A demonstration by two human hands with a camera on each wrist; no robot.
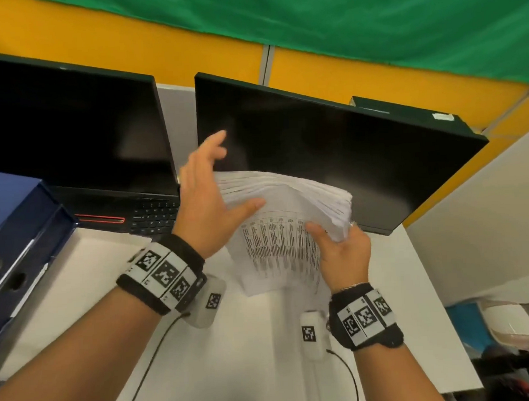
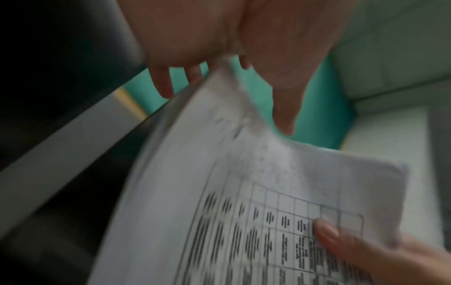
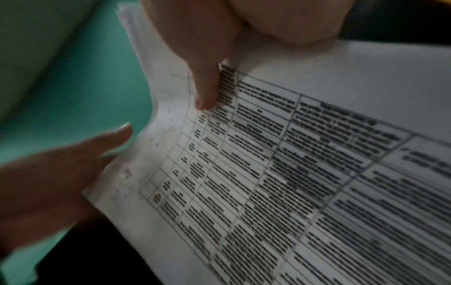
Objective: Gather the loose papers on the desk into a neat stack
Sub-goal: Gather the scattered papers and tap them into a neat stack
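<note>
A thick stack of white papers (image 1: 277, 239) is held up off the white desk (image 1: 86, 280), its front sheet printed with a table. My right hand (image 1: 342, 251) grips the stack's lower right corner, thumb (image 3: 207, 86) on the printed sheet (image 3: 292, 173) and fingers behind. My left hand (image 1: 208, 200) stands at the stack's left edge with its fingers straight and spread, thumb lying across the front sheet. In the left wrist view the papers' edge (image 2: 244, 192) runs between the left thumb (image 2: 285, 115) and the fingers (image 2: 163, 83). The sheets' top edges fan out unevenly.
A dark monitor (image 1: 315, 142) stands right behind the stack and an open laptop (image 1: 69, 134) to its left. Blue binders (image 1: 13, 228) lie at the desk's left. A yellow partition (image 1: 126, 45) closes the back. The desk's right edge (image 1: 436, 283) drops to a cluttered floor.
</note>
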